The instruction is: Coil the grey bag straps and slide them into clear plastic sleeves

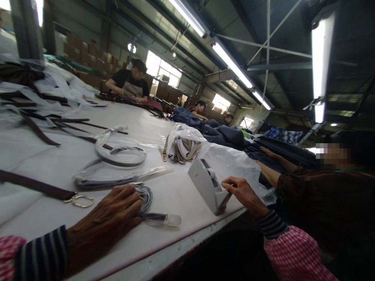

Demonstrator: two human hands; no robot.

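My left hand [117, 210] lies palm down over a coiled thin blue-grey strap [146, 195], its fingers curled over the coil and pressing it to the table. From under that hand sticks the strap's end, with a small clear plastic sleeve [172, 220] on it. A grey tape dispenser [202, 183] stands near the table's front edge. At its front end, my right hand [241, 191] is closed in a pinch; a strip of tape between the fingers cannot be made out. Left of my left hand lies a dark brown strap [35, 184] with a gold-coloured clasp [83, 200].
Plastic-wrapped straps [123, 156] lie beyond my left hand. A plastic bag [186, 144] holds folded grey-brown pieces. More brown straps [41, 130] are spread at left. A co-worker [325, 187] sits close on my right; another person [131, 84] works across the white table [143, 125].
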